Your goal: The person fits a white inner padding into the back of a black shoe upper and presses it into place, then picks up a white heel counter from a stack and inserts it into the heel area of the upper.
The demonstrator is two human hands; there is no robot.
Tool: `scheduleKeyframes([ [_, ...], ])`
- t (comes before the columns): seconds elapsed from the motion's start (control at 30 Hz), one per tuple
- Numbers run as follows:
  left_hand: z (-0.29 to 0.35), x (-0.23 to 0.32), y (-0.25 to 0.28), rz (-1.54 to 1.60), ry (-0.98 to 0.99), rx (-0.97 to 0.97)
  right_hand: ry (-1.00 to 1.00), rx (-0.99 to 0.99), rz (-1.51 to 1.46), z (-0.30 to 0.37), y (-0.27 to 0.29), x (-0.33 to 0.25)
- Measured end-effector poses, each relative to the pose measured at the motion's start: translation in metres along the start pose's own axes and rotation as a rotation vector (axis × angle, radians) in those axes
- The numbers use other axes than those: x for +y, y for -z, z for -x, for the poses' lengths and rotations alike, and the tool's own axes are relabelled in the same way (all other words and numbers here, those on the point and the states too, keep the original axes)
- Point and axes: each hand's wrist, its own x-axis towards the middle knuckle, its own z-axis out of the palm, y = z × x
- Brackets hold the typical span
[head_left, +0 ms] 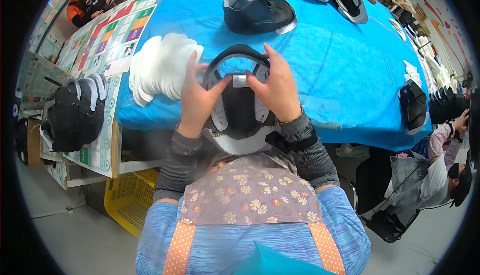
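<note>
Upright in front of my body is a black shoe upper (240,106) with pale grey lining pieces along both sides and a whitish lower edge. My left hand (199,95) grips its left side, thumb turned inward. On the opposite side my right hand (278,86) grips it, index finger up along the rim. Both thumbs press beside a small white label (240,81) at the top of the black middle part. Close to my left hand, a fanned stack of white insole-shaped pieces (162,67) rests on the blue-covered table (325,85). Fingers behind the upper are hidden.
Beyond my hands stands another black upper (257,14); more lie farther back. Black uppers (75,110) are piled on the left side table. A yellow crate (127,202) sits below it. Co-workers are at the far left (90,0), far right and right (425,175).
</note>
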Motion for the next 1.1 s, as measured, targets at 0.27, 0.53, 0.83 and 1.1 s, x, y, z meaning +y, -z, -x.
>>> scheduleKeyframes([
  [0.27, -0.003, -0.014, -0.005, -0.139, -0.134, -0.018, -0.075, 0.009, -0.072, -0.003, -0.005, 0.007],
  [0.53, 0.002, -0.012, -0.011, -0.365, -0.446, 0.121, 0.003, 0.181, -0.052, 0.006, -0.004, 0.016],
  [0.83, 0.007, -0.011, -0.015, -0.356, -0.483, 0.268, 0.082, 0.272, -0.053, 0.015, 0.002, 0.015],
  [1.1, 0.02, -0.02, 0.005, -0.337, -0.516, 0.183, 0.218, 0.248, 0.015, 0.021, 0.012, 0.013],
])
